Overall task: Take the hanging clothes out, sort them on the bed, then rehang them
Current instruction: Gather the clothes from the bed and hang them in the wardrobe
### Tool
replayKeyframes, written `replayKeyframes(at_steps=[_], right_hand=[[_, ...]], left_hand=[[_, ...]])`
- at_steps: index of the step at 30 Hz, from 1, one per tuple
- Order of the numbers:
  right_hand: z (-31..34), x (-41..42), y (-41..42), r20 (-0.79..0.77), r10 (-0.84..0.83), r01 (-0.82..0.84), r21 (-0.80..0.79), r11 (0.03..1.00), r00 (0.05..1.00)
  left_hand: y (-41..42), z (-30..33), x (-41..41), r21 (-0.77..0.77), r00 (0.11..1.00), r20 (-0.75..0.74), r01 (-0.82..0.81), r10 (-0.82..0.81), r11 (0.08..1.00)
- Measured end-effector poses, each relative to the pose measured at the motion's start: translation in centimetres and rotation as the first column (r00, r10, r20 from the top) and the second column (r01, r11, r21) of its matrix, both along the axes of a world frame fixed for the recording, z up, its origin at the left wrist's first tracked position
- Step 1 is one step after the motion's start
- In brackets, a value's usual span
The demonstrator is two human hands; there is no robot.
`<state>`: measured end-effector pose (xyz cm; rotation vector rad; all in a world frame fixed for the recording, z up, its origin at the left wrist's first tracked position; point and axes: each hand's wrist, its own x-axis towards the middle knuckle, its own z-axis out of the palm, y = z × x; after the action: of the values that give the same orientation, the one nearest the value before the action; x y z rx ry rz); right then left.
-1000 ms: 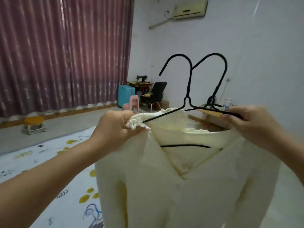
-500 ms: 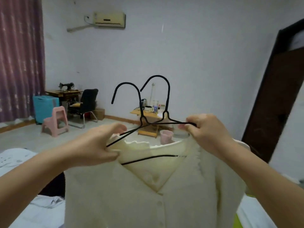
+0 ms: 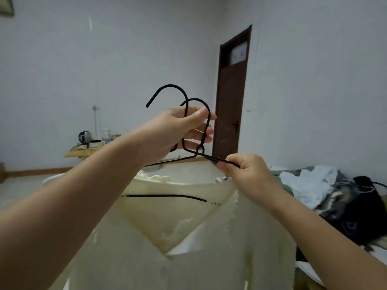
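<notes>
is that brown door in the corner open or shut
Shut. The brown door sits flush inside its frame, with no gap showing at either edge and nothing of a room visible beyond it.

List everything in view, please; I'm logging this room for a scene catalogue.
Thin black wire hangers: two, black, held up at centre, hooks side by side.
Cream knitted cardigan: one, cream, hanging on the hangers, lower centre.
Dark brown wooden door: one, shut, back wall right of centre.
Low wooden table: one, tan, far left, bearing a dark kettle and small containers.
Pile of white and dark clothes: one heap, right edge.
Left hand: one, fingers round the hanger hooks.
Right hand: one, pinching a hanger arm.
</notes>
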<state>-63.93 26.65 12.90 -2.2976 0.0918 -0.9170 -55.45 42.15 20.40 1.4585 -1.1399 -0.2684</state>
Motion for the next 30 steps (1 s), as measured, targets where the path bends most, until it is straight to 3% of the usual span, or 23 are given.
replayKeyframes(at_steps=[4,10,13,17,21,30], right_hand=[[0.6,-6.1,-1.4,-0.095,-0.078,0.084,0.056,0.995,0.992],[2.5,-17.1,-5.1,-0.363,-0.244,0.226,-0.091,0.97,0.899],[3.3,-22.7,-6.4,-0.448,-0.093,0.125,0.041,0.991,0.889],[2.6,-30.6,-7.7,-0.386,0.027,0.12,0.353,0.928,0.922],[1.2,-38.3,-7.8,-0.222,0.001,0.147,0.648,0.747,0.975],[0.8,-54.0,-6.3,-0.23,-0.383,0.426,0.699,0.575,0.895]], left_hand=[[-4.3,-0.1,-4.4,-0.08,0.996,0.088,0.028,-0.021,0.996],[-9.8,1.2,-9.7,-0.232,0.986,-0.075,0.125,-0.146,0.965],[-12.8,1.5,-13.1,-0.232,0.966,-0.103,0.209,-0.238,0.95],[-16.9,1.7,-19.0,-0.209,0.932,-0.107,0.318,-0.345,0.925],[-20.4,1.3,-25.9,-0.136,0.899,-0.088,0.415,-0.428,0.9],[-27.0,-1.6,-42.2,0.071,0.841,0.04,0.536,-0.539,0.841]])
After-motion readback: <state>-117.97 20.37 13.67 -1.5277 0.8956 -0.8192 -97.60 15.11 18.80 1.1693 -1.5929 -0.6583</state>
